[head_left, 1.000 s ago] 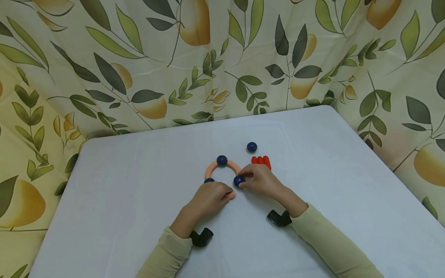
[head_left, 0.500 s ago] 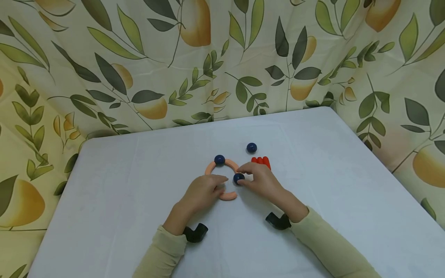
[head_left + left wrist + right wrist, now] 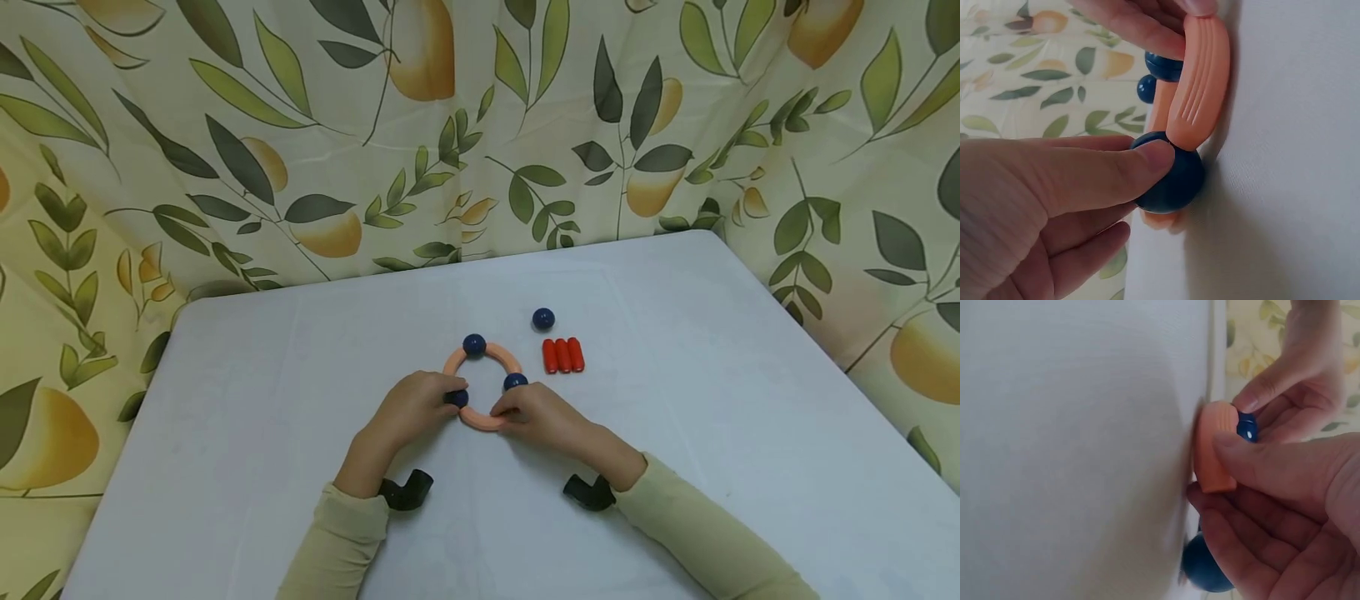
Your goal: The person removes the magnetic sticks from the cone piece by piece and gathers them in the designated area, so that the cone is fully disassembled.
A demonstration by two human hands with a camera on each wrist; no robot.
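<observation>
Peach curved rods and blue balls form a ring on the white table. My left hand (image 3: 408,408) pinches the left blue ball (image 3: 1175,178) between thumb and fingers. The near curved rod (image 3: 478,419) meets that ball at one end; its other end is between the thumb and fingers of my right hand (image 3: 549,418). In the right wrist view this ridged rod (image 3: 1215,450) lies under the right thumb. Just beyond the right hand is the right blue ball (image 3: 515,381), partly covered. A third blue ball (image 3: 474,345) joins the two far curved rods at the top.
Three red rods (image 3: 563,356) lie side by side to the right of the ring. Behind them rests a loose blue ball (image 3: 543,319). Black curved wrist pieces (image 3: 408,492) stick out under both wrists. A leaf-patterned cloth (image 3: 525,125) hangs behind the table (image 3: 262,375).
My left hand has moved from the near curved rod up to the left ball. The right hand has left the right ball and come nearer, taking hold of the near rod's end.
</observation>
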